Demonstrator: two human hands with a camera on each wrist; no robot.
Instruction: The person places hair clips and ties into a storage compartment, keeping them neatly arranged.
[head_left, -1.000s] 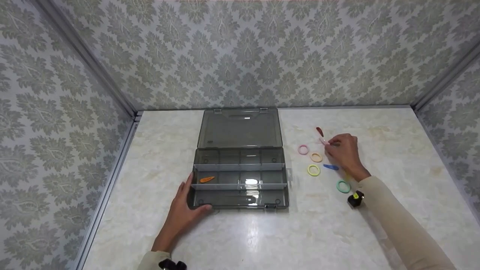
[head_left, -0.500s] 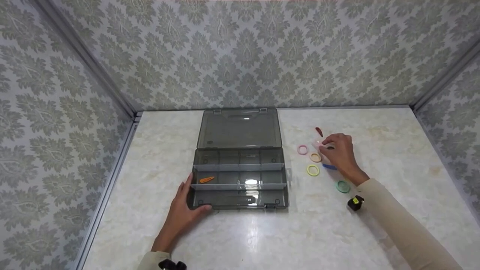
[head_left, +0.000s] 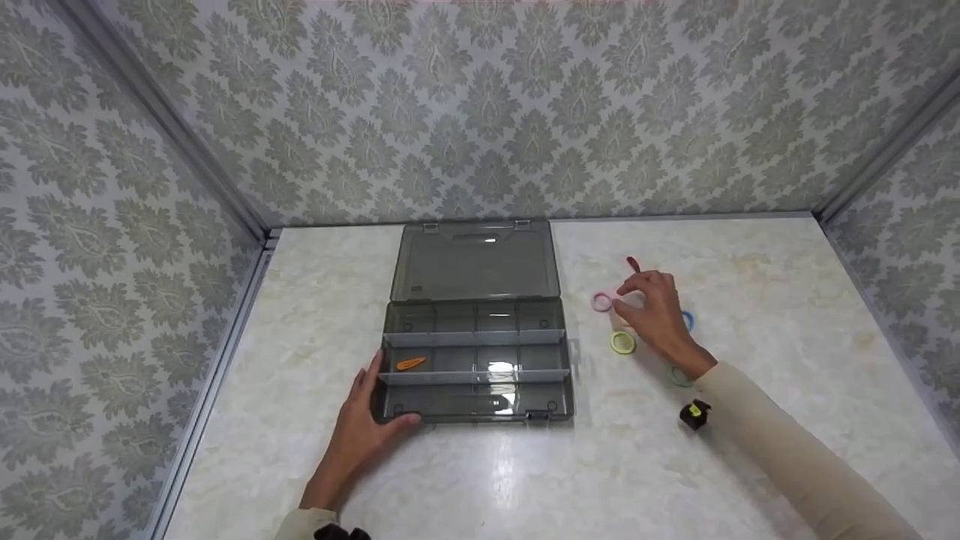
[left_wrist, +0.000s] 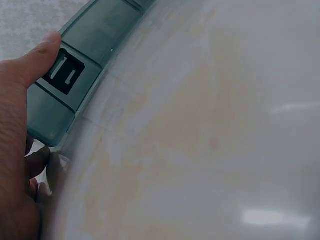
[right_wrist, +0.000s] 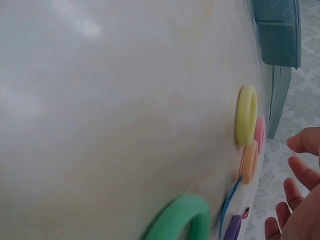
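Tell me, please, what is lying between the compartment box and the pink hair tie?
Only bare tabletop lies between the compartment box and the pink hair tie; the head view shows this.

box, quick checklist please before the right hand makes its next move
1. Lid open: ok, folded back behind the box.
2. Box steadied: ok, left hand grips its near left corner.
3. Orange clip inside: ok, at the left of the middle row.
4. Right hand secure on the pale piece: cannot tell, the piece barely shows between thumb and finger.
5. Right hand over the box: not ok, it is off to the box's right.
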